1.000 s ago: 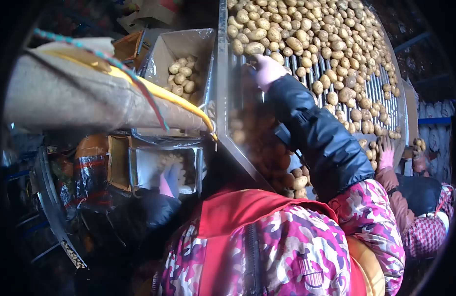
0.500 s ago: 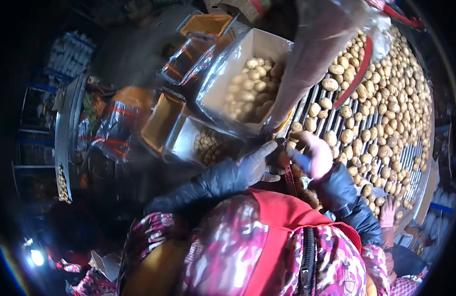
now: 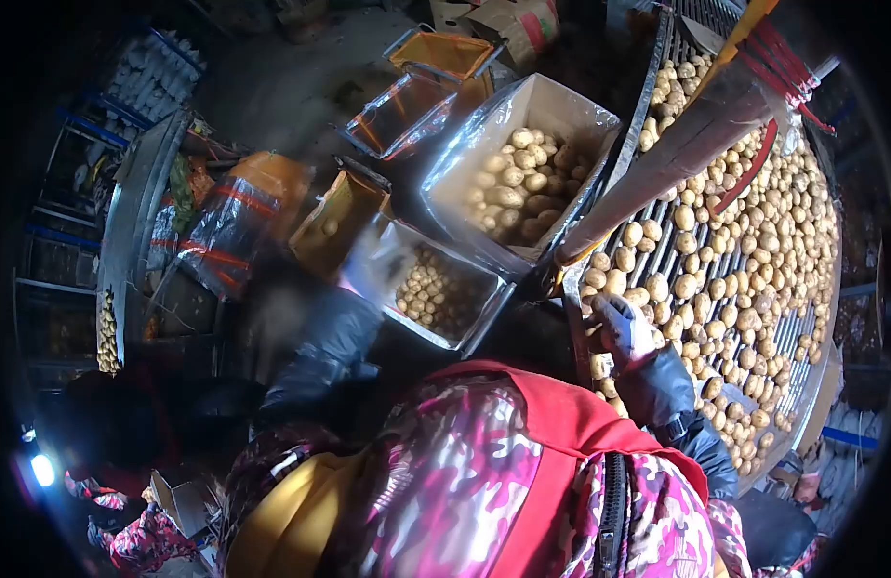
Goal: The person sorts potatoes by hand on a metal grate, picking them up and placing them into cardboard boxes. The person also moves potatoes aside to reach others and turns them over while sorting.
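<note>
My left hand (image 3: 357, 277) is smeared by motion at the left rim of a plastic-lined box (image 3: 368, 252) of small potatoes (image 3: 424, 294). Whether it holds anything does not show. My gloved right hand (image 3: 626, 330) rests at the near left edge of the roller table (image 3: 797, 352), its fingers loosely bent over the potatoes (image 3: 614, 282) there. No potato can be made out in its grip. Beyond the small box, a larger lined carton (image 3: 571, 111) holds bigger potatoes (image 3: 508, 178).
A wrapped bar (image 3: 648, 178) with red straps crosses above the roller table. Left of the boxes are an amber-lined crate (image 3: 315, 231) with a potato inside and a plastic-wrapped bundle (image 3: 238, 226). More crates (image 3: 440, 53) stand behind. Other people are at the lower left and lower right.
My left hand has swung left, from beside my right hand to the small potato box. My right hand has shifted slightly down on the table edge. The whole view has turned somewhat.
</note>
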`<control>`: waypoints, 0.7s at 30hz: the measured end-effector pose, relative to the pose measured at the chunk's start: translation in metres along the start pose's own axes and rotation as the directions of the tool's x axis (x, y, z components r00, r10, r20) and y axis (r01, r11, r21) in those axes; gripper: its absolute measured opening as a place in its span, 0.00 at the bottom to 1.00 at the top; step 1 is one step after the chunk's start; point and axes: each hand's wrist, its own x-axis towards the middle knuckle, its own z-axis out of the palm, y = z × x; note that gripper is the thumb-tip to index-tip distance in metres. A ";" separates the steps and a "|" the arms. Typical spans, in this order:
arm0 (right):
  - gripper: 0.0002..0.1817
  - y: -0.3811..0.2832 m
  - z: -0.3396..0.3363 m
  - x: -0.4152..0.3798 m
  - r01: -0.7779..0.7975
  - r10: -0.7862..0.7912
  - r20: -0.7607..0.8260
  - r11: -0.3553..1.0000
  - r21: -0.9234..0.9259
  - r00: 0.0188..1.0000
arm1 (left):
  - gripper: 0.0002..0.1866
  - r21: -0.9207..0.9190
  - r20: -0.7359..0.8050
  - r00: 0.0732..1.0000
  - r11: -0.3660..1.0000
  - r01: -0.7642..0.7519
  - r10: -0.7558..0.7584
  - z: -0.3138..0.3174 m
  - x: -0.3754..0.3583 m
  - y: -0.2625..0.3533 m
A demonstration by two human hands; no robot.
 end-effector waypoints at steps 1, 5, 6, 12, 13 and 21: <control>0.19 -0.015 0.017 0.003 -0.083 0.082 0.014 0.990 0.116 0.997 | 0.31 0.120 0.073 0.997 0.993 -0.019 0.010 0.023 -0.003 -0.023; 0.26 -0.076 0.076 -0.013 0.222 -0.130 0.275 0.916 -0.334 0.952 | 0.23 0.179 0.298 0.880 0.927 0.328 -0.369 0.109 -0.044 -0.094; 0.27 -0.067 0.082 -0.011 0.323 -0.233 0.307 0.901 -0.289 0.923 | 0.22 0.165 0.355 0.847 0.918 0.360 -0.395 0.121 -0.048 -0.112; 0.24 -0.013 0.030 -0.030 0.290 -0.301 -0.078 0.949 -0.127 0.951 | 0.16 0.669 0.237 0.813 0.696 0.260 -0.531 0.124 -0.038 -0.078; 0.24 0.001 0.017 -0.037 0.265 -0.284 -0.150 0.955 -0.135 0.947 | 0.13 0.605 0.274 0.797 0.740 0.293 -0.539 0.120 -0.019 -0.056; 0.17 0.037 0.023 -0.117 0.168 -0.581 -0.082 0.363 -0.916 0.810 | 0.18 0.737 0.566 0.764 0.224 -0.637 0.311 0.215 0.071 0.141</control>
